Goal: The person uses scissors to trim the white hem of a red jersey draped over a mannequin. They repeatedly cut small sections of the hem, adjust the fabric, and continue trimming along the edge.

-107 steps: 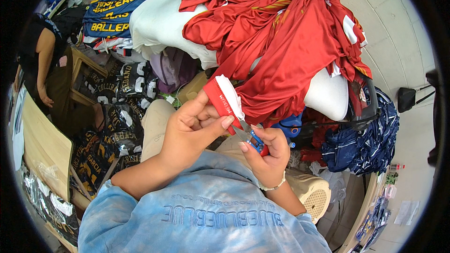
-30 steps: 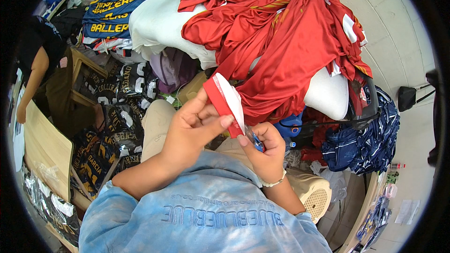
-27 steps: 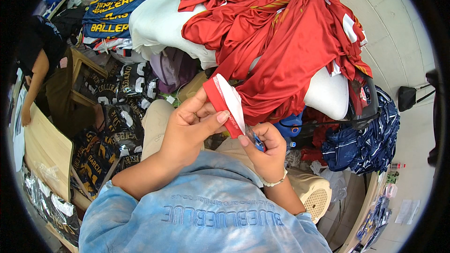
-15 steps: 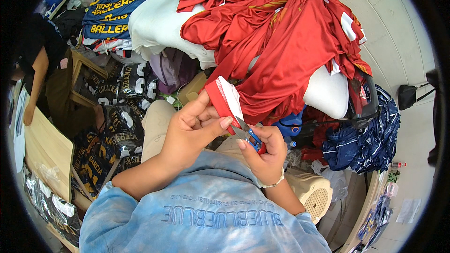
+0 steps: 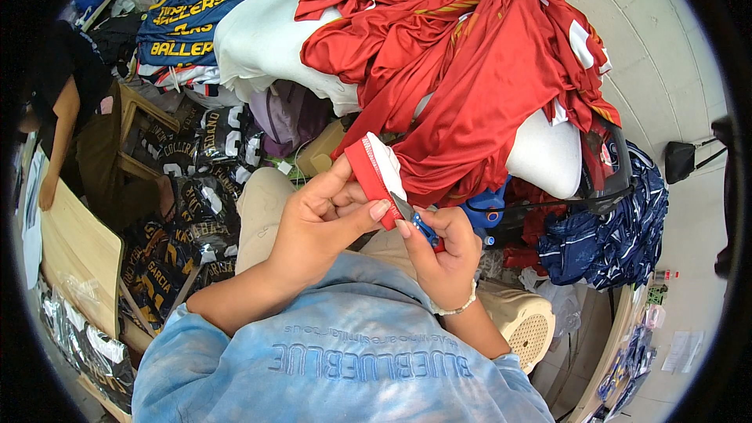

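Observation:
Between my left thumb and fingers is a folded red fabric edge (image 5: 362, 168) with a white inner side, part of a garment. My left hand (image 5: 323, 207) is closed on it. My right hand (image 5: 445, 247) grips small blue-handled thread snips (image 5: 424, 229), whose metal blades meet the lower edge of the red fabric, close to my left thumb tip. The blades look nearly closed. Just beyond both hands, a big heap of red shiny garments (image 5: 501, 70) lies over a white padded support (image 5: 262, 31). Part of the snips is hidden by my right fingers.
A navy and yellow jersey (image 5: 188, 12) lies at the far left above plastic-wrapped dark jerseys (image 5: 207, 211). Another person's arm (image 5: 66, 121) rests by a wooden board (image 5: 82, 239) at left. Folded navy garments (image 5: 607, 227) and a beige plastic stool (image 5: 529, 329) are at right.
The snips' blades, spread apart before, have come together at the red fabric edge. Both hands stay in nearly the same place, with the fabric shifted slightly.

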`<control>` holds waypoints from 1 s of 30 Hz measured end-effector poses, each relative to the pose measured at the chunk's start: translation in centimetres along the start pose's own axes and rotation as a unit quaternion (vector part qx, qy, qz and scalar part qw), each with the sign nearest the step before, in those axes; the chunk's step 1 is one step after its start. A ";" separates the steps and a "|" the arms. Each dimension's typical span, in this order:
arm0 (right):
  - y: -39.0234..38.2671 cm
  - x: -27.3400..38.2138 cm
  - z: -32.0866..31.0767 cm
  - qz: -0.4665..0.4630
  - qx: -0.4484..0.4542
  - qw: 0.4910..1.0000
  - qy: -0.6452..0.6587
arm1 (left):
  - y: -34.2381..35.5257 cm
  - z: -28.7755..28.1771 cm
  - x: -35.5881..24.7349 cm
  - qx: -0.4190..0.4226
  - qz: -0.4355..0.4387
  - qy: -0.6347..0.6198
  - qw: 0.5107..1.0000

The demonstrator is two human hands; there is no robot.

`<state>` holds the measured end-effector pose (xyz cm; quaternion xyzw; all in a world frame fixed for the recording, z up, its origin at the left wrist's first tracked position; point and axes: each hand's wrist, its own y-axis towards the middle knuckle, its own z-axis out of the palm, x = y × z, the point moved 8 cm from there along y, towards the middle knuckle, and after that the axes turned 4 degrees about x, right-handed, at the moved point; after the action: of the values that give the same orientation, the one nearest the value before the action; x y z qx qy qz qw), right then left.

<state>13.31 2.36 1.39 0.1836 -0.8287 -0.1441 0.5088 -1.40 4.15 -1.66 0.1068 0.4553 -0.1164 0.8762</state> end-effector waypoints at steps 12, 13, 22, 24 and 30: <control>-1.0 -3.4 1.9 0.142 0.071 0.956 0.245 | 0.4 -1.6 0.5 -0.095 -0.045 -0.085 0.991; -1.0 -3.3 2.0 0.138 0.083 0.961 0.225 | 0.4 -1.5 0.5 -0.085 -0.044 -0.079 0.992; -1.1 -2.5 0.6 0.072 0.014 0.977 0.201 | 0.4 -0.5 -0.4 -0.034 -0.003 -0.029 0.999; -1.0 -2.5 0.5 0.062 0.014 0.982 0.176 | 0.4 -0.3 -0.5 -0.024 -0.007 -0.016 1.000; -0.7 -2.5 0.7 0.067 0.011 0.984 0.165 | 0.3 -0.2 -0.5 -0.014 0.015 0.000 1.000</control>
<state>13.85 2.86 -1.16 0.1544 -0.7451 -0.0683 0.6452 -1.73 4.54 -1.30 0.1013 0.4555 -0.0964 0.8792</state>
